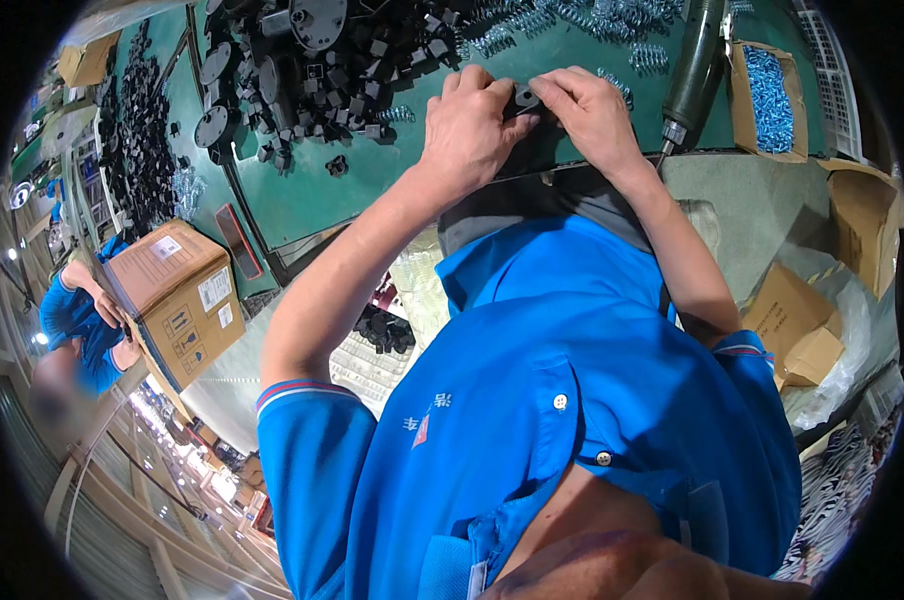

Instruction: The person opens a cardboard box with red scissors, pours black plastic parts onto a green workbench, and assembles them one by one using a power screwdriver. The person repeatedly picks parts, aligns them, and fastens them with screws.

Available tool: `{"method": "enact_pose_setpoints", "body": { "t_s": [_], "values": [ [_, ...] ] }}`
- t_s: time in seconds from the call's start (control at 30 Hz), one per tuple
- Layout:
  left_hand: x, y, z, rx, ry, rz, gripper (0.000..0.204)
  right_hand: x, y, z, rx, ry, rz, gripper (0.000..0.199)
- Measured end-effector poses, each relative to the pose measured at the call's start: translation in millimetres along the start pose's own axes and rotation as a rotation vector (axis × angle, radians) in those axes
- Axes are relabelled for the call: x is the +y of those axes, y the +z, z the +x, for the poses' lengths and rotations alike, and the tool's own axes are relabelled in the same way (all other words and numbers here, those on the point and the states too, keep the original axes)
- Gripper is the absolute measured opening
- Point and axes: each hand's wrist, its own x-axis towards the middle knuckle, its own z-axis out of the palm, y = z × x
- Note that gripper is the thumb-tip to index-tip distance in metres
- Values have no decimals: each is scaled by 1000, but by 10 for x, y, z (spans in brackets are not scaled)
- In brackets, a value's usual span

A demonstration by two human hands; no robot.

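Observation:
Close to the near edge of the green worktable (pixel 312 200), my left hand (pixel 464 128) and my right hand (pixel 590 118) come together over a small black plastic part (pixel 523 99). Thumb and fingers of both hands are closed on it, and they hide much of its shape. Beyond my left hand lies a heap of small black plastic pieces (pixel 357 85), some of them like little blocks. Metal coil springs (pixel 649 58) lie beyond my right hand. One loose spring (pixel 397 114) sits just left of my left hand.
A dark green power screwdriver (pixel 694 75) stands right of my hands, bit downward. Beside it is an open carton of blue screws (pixel 769 100). Round black housings (pixel 215 127) lie at left. Farther left, a person in blue (pixel 77 310) holds a cardboard box (pixel 177 295).

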Motion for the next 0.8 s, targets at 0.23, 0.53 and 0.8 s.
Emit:
{"method": "enact_pose_setpoints", "body": {
  "t_s": [0.23,0.53,0.8],
  "values": [
    [38,-24,57,-39,32,124,37,-78,-170,-128,-177,-77,-67,33],
    [-92,-136,168,-234,11,-10,48,122,35,-79,30,-408,-319,15],
    [153,-125,169,-205,113,292,35,-104,-345,-277,54,-246,-284,35]
  ]
}}
